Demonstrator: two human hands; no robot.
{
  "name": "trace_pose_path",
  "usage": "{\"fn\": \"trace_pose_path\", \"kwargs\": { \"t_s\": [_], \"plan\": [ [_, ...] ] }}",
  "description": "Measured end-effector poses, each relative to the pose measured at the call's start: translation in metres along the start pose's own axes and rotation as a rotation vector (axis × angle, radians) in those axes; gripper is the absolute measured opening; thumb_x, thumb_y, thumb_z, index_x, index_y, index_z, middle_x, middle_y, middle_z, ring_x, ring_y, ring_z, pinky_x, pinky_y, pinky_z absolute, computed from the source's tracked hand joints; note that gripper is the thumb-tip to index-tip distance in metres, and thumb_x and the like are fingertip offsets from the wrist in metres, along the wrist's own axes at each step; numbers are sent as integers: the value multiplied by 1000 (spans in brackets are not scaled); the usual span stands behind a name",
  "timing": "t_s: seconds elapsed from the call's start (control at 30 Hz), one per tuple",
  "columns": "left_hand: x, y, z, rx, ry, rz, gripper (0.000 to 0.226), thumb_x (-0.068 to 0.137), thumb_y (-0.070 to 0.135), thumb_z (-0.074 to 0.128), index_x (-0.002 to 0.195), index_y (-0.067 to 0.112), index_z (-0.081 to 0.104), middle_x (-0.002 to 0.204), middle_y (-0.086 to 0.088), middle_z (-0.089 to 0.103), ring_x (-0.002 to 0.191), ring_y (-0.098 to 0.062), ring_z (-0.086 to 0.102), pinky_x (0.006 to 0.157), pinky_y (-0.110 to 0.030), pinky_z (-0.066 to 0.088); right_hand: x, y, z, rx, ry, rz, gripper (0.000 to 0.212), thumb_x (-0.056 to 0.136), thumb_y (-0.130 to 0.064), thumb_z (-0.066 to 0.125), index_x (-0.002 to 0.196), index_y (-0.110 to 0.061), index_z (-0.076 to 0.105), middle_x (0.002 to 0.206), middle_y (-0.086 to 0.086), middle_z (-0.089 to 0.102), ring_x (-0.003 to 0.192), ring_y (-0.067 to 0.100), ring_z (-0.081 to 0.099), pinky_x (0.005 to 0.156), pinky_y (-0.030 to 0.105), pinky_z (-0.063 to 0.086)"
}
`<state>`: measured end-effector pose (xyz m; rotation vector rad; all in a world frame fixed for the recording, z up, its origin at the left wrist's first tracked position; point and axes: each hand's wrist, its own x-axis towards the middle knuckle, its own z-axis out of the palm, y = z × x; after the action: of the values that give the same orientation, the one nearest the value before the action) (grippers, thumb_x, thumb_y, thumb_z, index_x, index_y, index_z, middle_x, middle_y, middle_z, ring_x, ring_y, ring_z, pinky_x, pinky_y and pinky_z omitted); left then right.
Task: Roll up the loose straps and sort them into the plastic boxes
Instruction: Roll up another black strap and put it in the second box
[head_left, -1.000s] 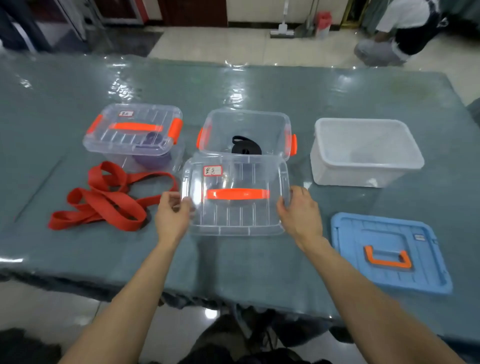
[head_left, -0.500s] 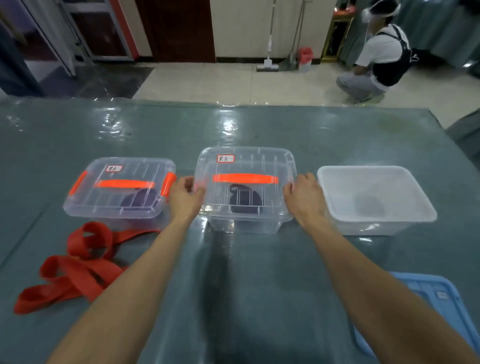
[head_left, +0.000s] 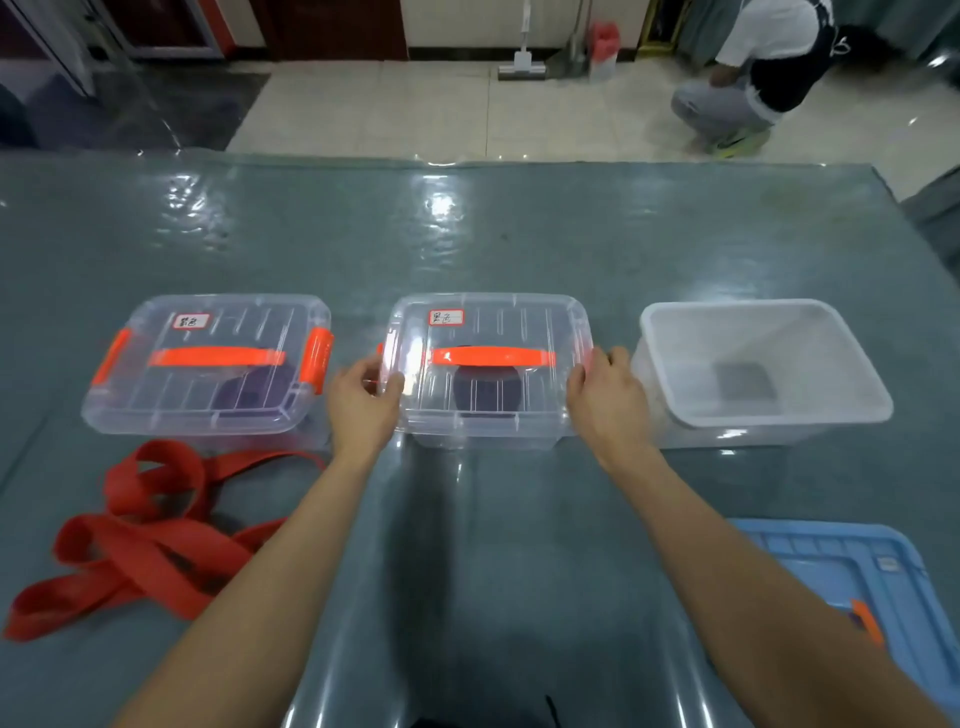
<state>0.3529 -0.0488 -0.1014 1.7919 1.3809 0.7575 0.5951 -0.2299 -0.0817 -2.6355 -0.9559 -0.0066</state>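
Observation:
A clear middle box (head_left: 488, 415) with an orange handle carries its lid (head_left: 498, 322), and a rolled black strap (head_left: 485, 392) shows through it. My left hand (head_left: 363, 400) grips the lid's left end and my right hand (head_left: 605, 397) grips its right end, over the side latches. To the left stands a second clear box (head_left: 208, 364), lidded and latched, with a rolled purple strap (head_left: 249, 395) inside. A loose red strap (head_left: 150, 535) lies tangled on the table at the front left. An open white box (head_left: 769, 415) stands at the right with nothing in it.
A blue lid (head_left: 852, 577) with an orange handle lies at the front right. The grey table (head_left: 493, 234) has a glossy cover. Beyond the far edge a person (head_left: 753, 67) crouches on the tiled floor, near a mop and a red bin.
Both hands lifted the clear lid from in front of the middle box and set it on top. They now hold its two ends. The head view tilted up.

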Motion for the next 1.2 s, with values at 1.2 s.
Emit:
{"fn": "trace_pose_path", "kwargs": {
  "t_s": [1.2],
  "plan": [
    [-14, 24, -15, 119, -78, 19, 37, 100, 29, 72, 134, 17, 73, 106, 3, 77, 99, -24, 74, 94, -41, 59, -4, -9, -21, -81, -89, 8, 35, 113, -29, 43, 121, 0, 60, 124, 19, 55, 95, 44, 70, 78, 47, 53]
  ]
}}
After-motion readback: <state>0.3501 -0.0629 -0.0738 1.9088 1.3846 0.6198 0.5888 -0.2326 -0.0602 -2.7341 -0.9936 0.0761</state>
